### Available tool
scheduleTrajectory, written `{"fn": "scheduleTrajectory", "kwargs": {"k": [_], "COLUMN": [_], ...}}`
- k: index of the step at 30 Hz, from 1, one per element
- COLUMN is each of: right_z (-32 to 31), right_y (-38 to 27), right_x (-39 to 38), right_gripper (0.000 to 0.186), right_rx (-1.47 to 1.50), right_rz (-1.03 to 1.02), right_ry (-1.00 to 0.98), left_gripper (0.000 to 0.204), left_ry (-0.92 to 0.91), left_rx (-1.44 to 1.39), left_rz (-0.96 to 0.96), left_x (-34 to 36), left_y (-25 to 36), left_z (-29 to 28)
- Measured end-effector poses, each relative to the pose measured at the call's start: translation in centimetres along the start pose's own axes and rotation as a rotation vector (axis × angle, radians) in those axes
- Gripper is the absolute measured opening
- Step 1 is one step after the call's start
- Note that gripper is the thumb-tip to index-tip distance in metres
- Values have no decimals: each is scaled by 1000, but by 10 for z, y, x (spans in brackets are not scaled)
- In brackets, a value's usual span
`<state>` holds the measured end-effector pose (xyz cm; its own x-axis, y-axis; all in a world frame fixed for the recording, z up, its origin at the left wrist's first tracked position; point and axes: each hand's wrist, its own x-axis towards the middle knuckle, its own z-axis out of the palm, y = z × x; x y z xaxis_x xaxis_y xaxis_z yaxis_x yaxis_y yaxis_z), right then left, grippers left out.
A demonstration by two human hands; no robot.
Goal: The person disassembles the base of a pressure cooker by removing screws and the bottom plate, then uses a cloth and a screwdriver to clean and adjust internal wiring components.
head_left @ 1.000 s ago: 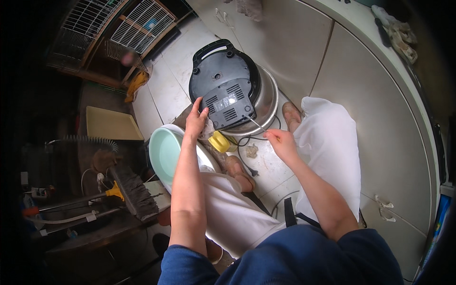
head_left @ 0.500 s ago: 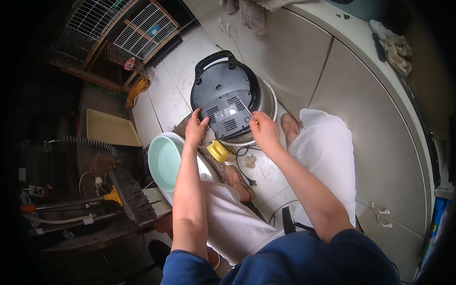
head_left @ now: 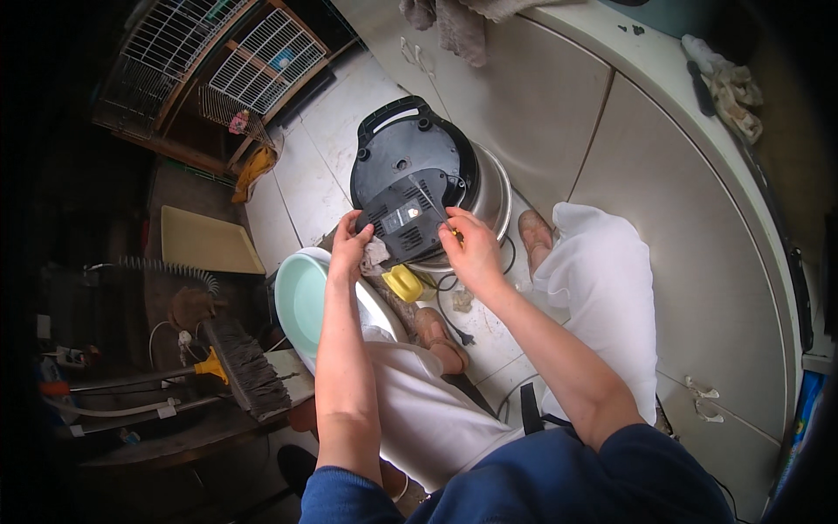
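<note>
With the cover panel [head_left: 403, 218] as the middle of our clock, we see the left hand [head_left: 349, 251] at eight o'clock, pinching its edge between thumb and fingers. The right hand [head_left: 474, 253], at four, is curled around a screwdriver [head_left: 457, 235]; its fingertips are also near the panel's edge, but whether they grip it, we cannot tell. Half a second ago the panel lay flat in the base of the black appliance [head_left: 397, 144]; now it appears tilted up, so we judge it is loosened. At three, a metal vessel [head_left: 500, 196] shows from beneath. What is under the panel stays hidden from us, the screwdriver's tip is unclear, and the far wire cage [head_left: 271, 57], toward eleven, fades into dark
</note>
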<state>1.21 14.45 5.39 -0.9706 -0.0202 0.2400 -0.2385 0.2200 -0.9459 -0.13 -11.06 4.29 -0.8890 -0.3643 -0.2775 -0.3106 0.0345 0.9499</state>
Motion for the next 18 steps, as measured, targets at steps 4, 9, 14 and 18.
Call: {"fn": "scheduleTrajectory", "kwargs": {"k": [4,9,14,18], "right_z": [0,0,-20,-47], "right_y": [-8,-6,-7,-16], "right_x": [-3,3,11,16], "right_gripper": [15,17,27,29], "right_rx": [74,229,650,850], "right_rz": [-36,-108,502,537], "right_ry": [-25,-93,-289,-383], "left_gripper": [39,39,39,41], "left_ry": [24,17,23,53], "left_rx": [-160,-318,-413,-487], "left_rz": [-29,-69,-31,7], "left_x": [-12,-17,-16,-16], "left_y": [18,27,27,30], "left_z": [-3,-17,-37,-44]}}
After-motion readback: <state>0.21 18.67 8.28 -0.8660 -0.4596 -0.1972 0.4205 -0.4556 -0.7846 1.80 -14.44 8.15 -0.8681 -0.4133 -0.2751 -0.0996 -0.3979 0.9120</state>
